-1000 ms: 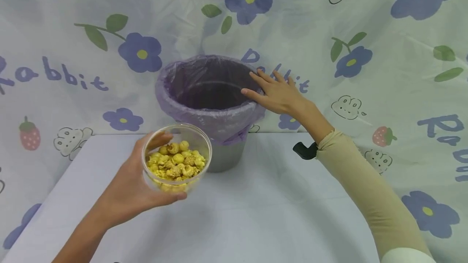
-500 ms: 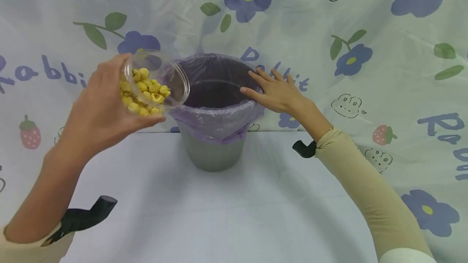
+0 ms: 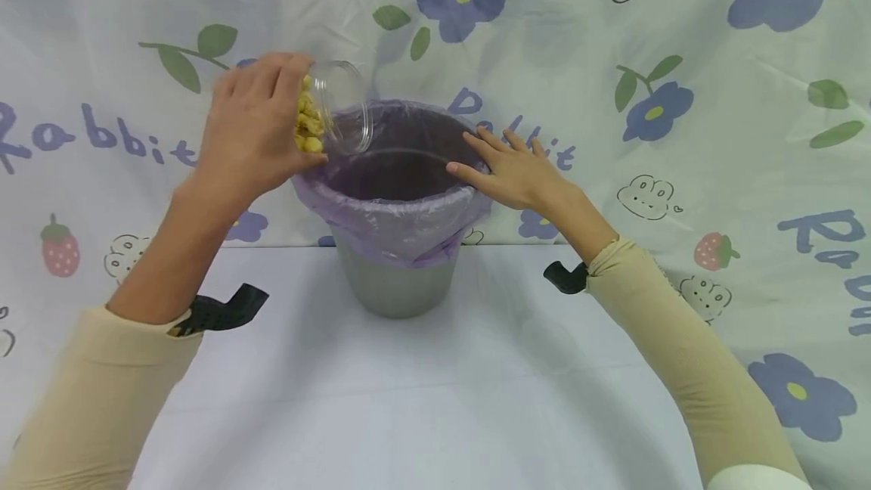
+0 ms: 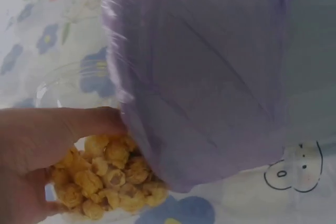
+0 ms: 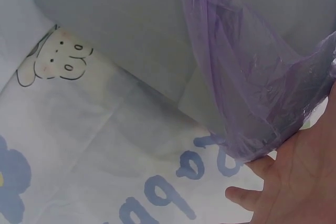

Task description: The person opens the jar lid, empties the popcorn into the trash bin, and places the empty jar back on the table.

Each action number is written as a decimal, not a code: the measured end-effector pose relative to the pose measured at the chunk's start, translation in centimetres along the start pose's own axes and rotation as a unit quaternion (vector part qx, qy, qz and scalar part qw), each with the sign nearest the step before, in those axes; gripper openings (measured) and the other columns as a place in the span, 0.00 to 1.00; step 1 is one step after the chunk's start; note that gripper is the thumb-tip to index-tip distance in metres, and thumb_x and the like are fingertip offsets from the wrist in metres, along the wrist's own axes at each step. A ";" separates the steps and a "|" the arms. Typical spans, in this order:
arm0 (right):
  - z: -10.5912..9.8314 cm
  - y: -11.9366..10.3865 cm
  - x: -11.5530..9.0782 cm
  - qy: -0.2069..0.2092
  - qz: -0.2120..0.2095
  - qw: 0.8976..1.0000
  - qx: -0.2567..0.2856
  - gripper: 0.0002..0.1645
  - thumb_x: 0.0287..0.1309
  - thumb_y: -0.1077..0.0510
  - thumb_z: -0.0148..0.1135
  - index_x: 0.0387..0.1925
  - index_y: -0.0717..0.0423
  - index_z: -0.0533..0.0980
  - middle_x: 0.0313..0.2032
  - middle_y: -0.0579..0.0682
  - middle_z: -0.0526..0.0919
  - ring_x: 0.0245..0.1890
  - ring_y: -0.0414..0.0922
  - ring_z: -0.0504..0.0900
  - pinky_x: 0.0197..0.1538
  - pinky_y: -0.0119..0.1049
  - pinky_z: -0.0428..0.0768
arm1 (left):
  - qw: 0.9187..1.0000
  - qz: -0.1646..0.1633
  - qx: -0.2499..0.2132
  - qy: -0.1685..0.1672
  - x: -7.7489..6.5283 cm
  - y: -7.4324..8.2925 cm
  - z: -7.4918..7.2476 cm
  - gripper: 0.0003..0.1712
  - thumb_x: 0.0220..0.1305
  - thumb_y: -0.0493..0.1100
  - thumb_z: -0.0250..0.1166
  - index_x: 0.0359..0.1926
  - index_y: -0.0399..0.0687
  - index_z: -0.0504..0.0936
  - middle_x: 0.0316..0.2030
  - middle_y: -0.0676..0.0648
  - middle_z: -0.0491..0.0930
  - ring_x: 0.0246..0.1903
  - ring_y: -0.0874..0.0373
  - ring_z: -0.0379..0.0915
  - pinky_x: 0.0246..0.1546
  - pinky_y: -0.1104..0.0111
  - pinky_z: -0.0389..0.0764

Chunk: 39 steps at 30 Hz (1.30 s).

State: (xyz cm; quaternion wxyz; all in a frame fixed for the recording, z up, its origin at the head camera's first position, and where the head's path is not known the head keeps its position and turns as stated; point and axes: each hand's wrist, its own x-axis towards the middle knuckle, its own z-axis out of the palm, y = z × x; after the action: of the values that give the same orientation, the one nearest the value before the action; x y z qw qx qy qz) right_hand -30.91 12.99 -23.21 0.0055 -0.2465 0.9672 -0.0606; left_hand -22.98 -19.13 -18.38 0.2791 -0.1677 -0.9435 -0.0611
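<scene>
A grey trash can [image 3: 398, 289] lined with a purple plastic bag [image 3: 408, 225] stands on the white table. My left hand [image 3: 252, 123] grips a clear round plastic tub [image 3: 347, 116], tipped on its side with its mouth toward the can's left rim. Yellow popcorn [image 3: 309, 123] lies inside the tub, partly hidden behind the fingers; in the left wrist view the popcorn [image 4: 105, 179] shows below the thumb. My right hand [image 3: 517, 172] rests on the bag-covered right rim, fingers spread and extended; the right wrist view shows the hand [image 5: 294, 177] against the purple bag [image 5: 262, 77].
A patterned cloth [image 3: 585, 36] with flowers and rabbits hangs just behind the can. The white table [image 3: 422, 407] extends in front. Black curved wrist pieces [image 3: 227, 308] stick out from both sleeves.
My left hand has lifted the tub of popcorn from in front of the can up to its left rim and tilted it onto its side. The right hand has stayed in place.
</scene>
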 end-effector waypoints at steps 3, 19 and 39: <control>0.1 0.1 0.0 0.001 0.002 1.000 0.000 0.52 0.62 0.18 0.26 0.80 0.37 0.41 0.79 0.47 0.39 0.76 0.59 0.37 0.70 0.65 0.31 | 1.000 0.016 0.018 0.001 0.7 -0.1 0.7 0.61 0.44 0.38 0.82 0.73 0.40 0.53 0.67 0.34 0.59 0.68 0.36 0.53 0.70 0.44 0.47; 0.2 0.1 0.2 0.006 -0.001 1.000 -0.005 0.52 0.62 0.17 0.25 0.80 0.36 0.40 0.79 0.46 0.39 0.76 0.59 0.37 0.71 0.65 0.33 | 0.985 0.130 0.093 0.071 2.4 0.3 4.0 0.54 0.38 0.31 0.83 0.65 0.41 0.61 0.62 0.38 0.67 0.69 0.43 0.56 0.70 0.45 0.51; 0.1 0.2 0.3 -0.003 0.007 1.000 -0.002 0.51 0.63 0.18 0.26 0.80 0.36 0.40 0.79 0.46 0.38 0.76 0.58 0.37 0.71 0.64 0.33 | 0.976 0.171 0.120 0.054 3.4 1.1 5.8 0.54 0.40 0.31 0.80 0.68 0.40 0.60 0.65 0.37 0.65 0.69 0.42 0.55 0.71 0.46 0.48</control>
State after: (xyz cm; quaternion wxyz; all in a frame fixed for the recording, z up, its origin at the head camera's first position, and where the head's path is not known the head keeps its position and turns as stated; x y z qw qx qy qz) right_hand -31.26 12.99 -23.34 0.0082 -0.2402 0.9690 -0.0575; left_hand -28.19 -15.94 -21.32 0.3537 -0.2882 -0.8850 0.0925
